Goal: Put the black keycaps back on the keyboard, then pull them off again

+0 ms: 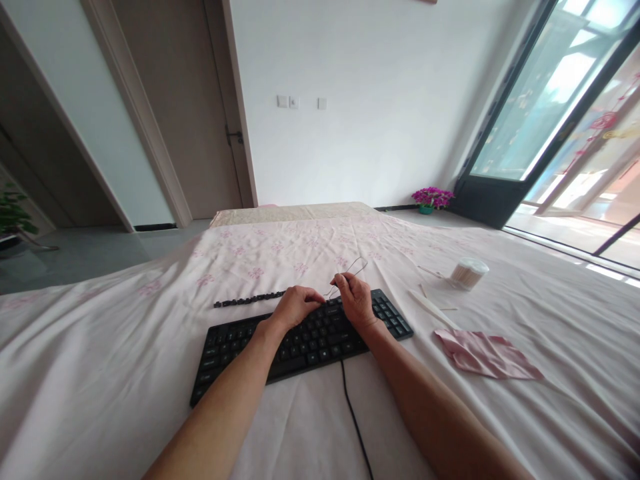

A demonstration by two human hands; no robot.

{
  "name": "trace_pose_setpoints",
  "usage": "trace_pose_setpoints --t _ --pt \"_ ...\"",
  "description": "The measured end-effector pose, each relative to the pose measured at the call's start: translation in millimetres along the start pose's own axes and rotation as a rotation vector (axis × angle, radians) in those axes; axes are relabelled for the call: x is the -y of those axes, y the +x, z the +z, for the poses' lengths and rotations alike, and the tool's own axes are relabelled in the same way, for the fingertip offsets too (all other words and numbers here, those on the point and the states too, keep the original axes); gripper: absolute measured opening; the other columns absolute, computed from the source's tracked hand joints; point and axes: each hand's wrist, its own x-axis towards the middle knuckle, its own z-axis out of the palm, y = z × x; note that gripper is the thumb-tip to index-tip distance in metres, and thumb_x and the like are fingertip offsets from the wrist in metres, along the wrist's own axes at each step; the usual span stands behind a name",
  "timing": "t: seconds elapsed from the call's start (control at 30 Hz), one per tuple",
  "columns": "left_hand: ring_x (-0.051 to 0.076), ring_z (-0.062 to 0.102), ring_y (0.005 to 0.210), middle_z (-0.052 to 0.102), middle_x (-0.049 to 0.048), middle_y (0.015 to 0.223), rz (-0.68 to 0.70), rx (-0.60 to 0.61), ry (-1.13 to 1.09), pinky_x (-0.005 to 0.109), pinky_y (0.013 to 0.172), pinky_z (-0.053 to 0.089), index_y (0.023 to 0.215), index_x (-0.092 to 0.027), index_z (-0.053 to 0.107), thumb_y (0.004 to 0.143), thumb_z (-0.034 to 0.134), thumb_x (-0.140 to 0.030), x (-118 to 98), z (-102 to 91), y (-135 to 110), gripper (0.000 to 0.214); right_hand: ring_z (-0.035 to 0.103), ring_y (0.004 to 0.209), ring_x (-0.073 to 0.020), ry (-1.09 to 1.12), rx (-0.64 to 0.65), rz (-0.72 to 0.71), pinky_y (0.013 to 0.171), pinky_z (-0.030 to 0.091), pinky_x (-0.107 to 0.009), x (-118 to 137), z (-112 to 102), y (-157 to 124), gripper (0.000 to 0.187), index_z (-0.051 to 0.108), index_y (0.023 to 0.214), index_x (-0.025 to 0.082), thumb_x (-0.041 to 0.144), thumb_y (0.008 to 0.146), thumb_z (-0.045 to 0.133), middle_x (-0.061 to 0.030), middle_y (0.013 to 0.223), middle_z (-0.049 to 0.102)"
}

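Observation:
A black keyboard [320, 337] lies at a slant on the cloth in front of me, its cable running toward me. My right hand [356, 299] is closed around a thin wire keycap puller [359, 265], whose loop sticks up past the fingers. The puller's lower wire ends are over the keyboard's far edge. My left hand [299, 307] has its fingers pinched together at the top row, close to those ends; whatever is between them is too small to make out. Behind the keyboard's left half, several removed black keycaps [247, 300] stand in a line.
A pale flowered cloth [150, 333] covers the surface in soft folds. To the right are a clear round tub of cotton swabs [469, 273], several loose swabs [445, 309], a white strip [434, 310] and a crumpled pink cloth [487, 355].

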Motion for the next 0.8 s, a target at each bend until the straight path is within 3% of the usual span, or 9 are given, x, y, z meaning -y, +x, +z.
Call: trace_pose_setpoints --t 0.23,0.6,0.7,0.8 --pt "0.018 0.067 0.085 0.075 0.0008 0.087 -0.031 0.011 -0.015 0.027 0.078 0.049 0.09 -0.021 0.074 0.074 0.062 -0.028 -1 -0.3 -1 0.022 0.057 0.058 -0.0148 -0.014 0.01 -0.004 0.059 0.042 -0.024 -1 0 0 0.041 0.066 0.078 0.018 0.045 0.094 0.04 -0.0002 0.059 0.06" --pt "0.017 0.066 0.08 0.073 0.0 0.081 0.02 -0.086 0.052 0.026 0.075 0.047 0.08 -0.021 0.072 0.075 0.064 -0.03 -3 2.6 -3 0.014 0.057 0.057 -0.0143 -0.002 -0.004 -0.012 0.061 0.042 -0.025 0 0 0 0.039 0.065 0.077 0.018 0.043 0.094 0.041 -0.0008 0.063 0.063" --pt "0.017 0.065 0.08 0.073 0.001 0.081 -0.01 -0.183 0.066 0.026 0.074 0.046 0.082 -0.021 0.072 0.076 0.064 -0.031 -1 -5.6 1 0.014 0.058 0.059 -0.0151 0.007 -0.004 -0.011 0.061 0.043 -0.025 -1 0 0 0.038 0.066 0.079 0.018 0.043 0.093 0.042 -0.0012 0.063 0.063" --pt "0.017 0.064 0.078 0.073 0.0027 0.083 -0.118 -0.331 0.133 0.026 0.071 0.045 0.084 -0.021 0.072 0.076 0.065 -0.032 4 -27.3 8 0.016 0.06 0.063 -0.0163 0.016 0.002 -0.01 0.06 0.043 -0.025 -4 0 0 0.038 0.066 0.079 0.018 0.044 0.093 0.042 -0.0023 0.065 0.065"
